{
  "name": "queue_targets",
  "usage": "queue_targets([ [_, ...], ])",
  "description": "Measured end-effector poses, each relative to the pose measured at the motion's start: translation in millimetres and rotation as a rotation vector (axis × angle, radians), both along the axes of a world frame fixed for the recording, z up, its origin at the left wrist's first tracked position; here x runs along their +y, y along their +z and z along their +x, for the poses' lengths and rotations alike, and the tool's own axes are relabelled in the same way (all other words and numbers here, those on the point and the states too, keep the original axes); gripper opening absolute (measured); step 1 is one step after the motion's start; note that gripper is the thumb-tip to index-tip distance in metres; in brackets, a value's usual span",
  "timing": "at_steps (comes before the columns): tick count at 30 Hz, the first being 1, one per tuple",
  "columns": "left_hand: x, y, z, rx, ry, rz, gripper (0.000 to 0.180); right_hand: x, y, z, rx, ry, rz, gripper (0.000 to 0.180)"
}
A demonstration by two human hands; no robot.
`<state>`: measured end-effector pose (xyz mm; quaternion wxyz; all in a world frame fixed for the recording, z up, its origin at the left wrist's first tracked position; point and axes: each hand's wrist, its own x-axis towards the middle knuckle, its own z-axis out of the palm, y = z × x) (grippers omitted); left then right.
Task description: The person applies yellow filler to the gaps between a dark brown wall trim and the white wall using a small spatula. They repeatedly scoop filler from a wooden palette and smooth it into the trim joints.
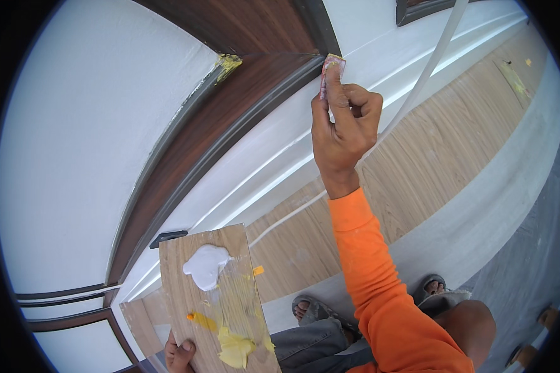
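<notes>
Scraper (333,62) is up at the frame's (196,130) outer corner, pinched between thumb and fingers of the right hand (345,127), the other fingers curled in. Can't tell if its edge actually touches or just hovers there. Left hand (179,355) has the board (183,298) by its edge, down past the frame's lower stretch. Thumb's on show, but most of the fingers are hidden, so no idea how they're set underneath.

Looks to me like the filling/smoothing step at that corner. I'd say the next stroke wants the scraper kept flat to the frame, light pressure, board held level so nothing slides off. Board's carrying a white blob (206,266) and some yellow paste (235,348), and there's a rough yellow patch (229,65) on the frame's inner corner.

As for clutter, a white hose (432,62) runs outside the frame and behind the right hand, so it could snag. Wood ledge (410,180) sits out beyond the frame, with sandals (323,317) further off again.
</notes>
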<state>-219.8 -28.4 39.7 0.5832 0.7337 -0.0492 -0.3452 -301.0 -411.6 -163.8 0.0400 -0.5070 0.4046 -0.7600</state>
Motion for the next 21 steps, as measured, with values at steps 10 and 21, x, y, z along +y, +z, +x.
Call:
queue_targets([
  [10,16,-3,5,-0.015,-0.029,0.005,0.060,13,6,-31,0.023,0.051,0.014,0.057],
  [21,5,1,-3,-0.002,-0.015,-0.013,0.058,9,8,-28,0.065,0.026,-0.006,0.059],
])
